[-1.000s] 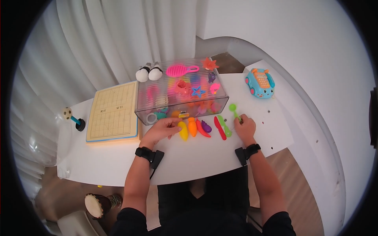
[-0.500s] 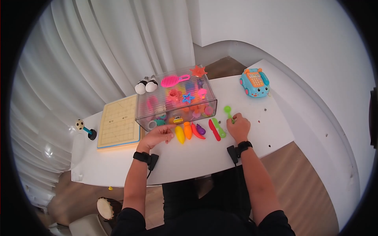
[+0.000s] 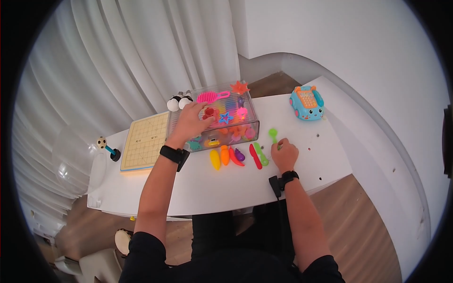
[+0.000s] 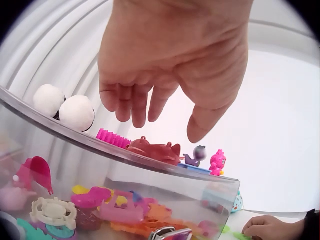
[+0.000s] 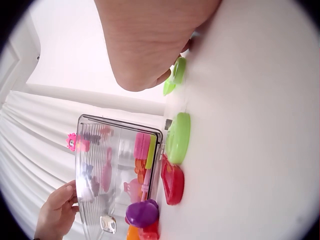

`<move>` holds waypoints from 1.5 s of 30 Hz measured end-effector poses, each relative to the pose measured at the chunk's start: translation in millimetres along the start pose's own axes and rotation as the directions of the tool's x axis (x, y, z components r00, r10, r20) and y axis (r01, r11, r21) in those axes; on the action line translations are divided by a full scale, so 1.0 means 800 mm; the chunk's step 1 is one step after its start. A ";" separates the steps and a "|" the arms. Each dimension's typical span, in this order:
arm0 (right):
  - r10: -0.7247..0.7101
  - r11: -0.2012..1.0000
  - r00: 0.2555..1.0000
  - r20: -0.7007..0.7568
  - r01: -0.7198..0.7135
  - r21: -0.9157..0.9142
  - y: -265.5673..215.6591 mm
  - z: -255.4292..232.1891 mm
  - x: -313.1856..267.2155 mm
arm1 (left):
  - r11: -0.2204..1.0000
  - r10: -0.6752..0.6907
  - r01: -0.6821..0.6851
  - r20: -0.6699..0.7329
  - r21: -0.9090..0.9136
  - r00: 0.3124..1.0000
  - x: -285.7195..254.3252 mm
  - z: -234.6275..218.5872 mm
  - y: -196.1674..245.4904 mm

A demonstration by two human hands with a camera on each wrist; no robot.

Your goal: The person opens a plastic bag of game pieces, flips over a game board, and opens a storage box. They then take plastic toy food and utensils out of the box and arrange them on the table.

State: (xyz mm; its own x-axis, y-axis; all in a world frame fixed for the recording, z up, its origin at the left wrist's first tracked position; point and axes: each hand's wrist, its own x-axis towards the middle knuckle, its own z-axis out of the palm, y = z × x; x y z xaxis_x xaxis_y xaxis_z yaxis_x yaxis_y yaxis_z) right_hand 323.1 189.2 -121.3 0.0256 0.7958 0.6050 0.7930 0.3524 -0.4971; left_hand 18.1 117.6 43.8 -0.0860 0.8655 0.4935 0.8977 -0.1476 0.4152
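Over the lid of the clear toy box [image 3: 238,135], my left hand [image 3: 191,123] reaches with spread fingers and thumb above a red eared toy [image 4: 154,151]. There is a gap between the fingertips and that toy in the left wrist view. On the table at right, my right hand [image 3: 285,154] grips the handle of a green toy spoon [image 3: 273,134], whose round end sticks out beyond the fingers. Just left of it lie another green toy utensil [image 3: 262,158] and a red toy knife [image 3: 255,157].
A toy banana [image 3: 215,160], carrot [image 3: 224,155], chili pepper [image 3: 234,157] and eggplant [image 3: 239,154] line the box's front. On the lid are a pink brush [image 3: 212,97], blue star [image 3: 226,118] and small figures. A board [image 3: 144,141] lies left; a toy telephone [image 3: 307,104] stands right.
My left hand has moved from beside the banana up and forward over the box lid. The right hand keeps its grip on the green spoon. The head view has shifted slightly.
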 end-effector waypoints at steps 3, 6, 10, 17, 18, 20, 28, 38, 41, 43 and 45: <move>0.010 1.000 1.000 0.013 -0.010 0.007 -0.001 -0.002 0.001 | 0.999 -0.006 0.002 0.097 0.042 0.995 0.015 -0.001 -0.002; 0.002 1.000 1.000 0.016 -0.002 0.003 0.000 -0.003 0.002 | 0.998 -0.054 0.048 0.208 0.033 0.977 0.025 0.004 -0.012; -0.006 1.000 1.000 0.011 0.006 0.009 -0.001 -0.003 0.002 | 0.978 -0.106 0.151 0.282 -0.141 0.953 0.033 -0.004 -0.003; 0.013 1.000 1.000 0.009 -0.013 0.006 -0.004 -0.005 0.002 | 0.955 -0.110 0.167 0.230 -0.244 0.967 0.059 0.019 0.007; 0.024 1.000 0.999 0.023 -0.025 0.012 -0.005 -0.006 0.002 | 0.948 -0.105 0.169 0.238 -0.270 0.966 0.062 0.021 0.011; 0.036 0.999 0.999 0.035 -0.037 0.016 -0.005 -0.006 0.002 | 0.940 -0.098 0.171 0.246 -0.297 0.964 0.070 0.031 0.006; 0.012 1.000 1.000 0.022 -0.013 0.014 -0.006 -0.007 0.003 | 0.960 -0.011 0.081 0.251 -0.269 0.968 0.082 0.063 -0.015; 0.006 1.000 0.999 0.045 -0.007 0.011 0.002 0.000 0.001 | 0.958 -0.076 0.104 0.110 -0.268 0.991 0.059 0.044 -0.001; -0.033 0.999 0.999 0.000 0.033 0.021 0.002 0.000 0.001 | 0.955 -0.127 0.157 0.134 -0.252 0.983 0.046 0.034 0.005; -0.039 0.999 0.999 -0.014 0.039 0.013 0.001 -0.001 0.001 | 0.994 -0.042 0.060 0.187 -0.094 0.981 0.035 0.030 0.008; -0.042 0.999 0.999 -0.011 0.042 0.009 0.000 -0.002 0.002 | 0.997 0.002 0.013 0.183 -0.080 0.983 0.024 0.029 0.013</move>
State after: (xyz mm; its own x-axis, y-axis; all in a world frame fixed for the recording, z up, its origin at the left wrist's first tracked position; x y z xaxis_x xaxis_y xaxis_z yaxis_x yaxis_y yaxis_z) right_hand 324.3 189.5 -119.5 -0.0011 0.7751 0.6319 0.7881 0.3896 -0.4766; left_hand 35.4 144.0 40.2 -0.0038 0.9380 0.3465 0.8590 -0.1744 0.4813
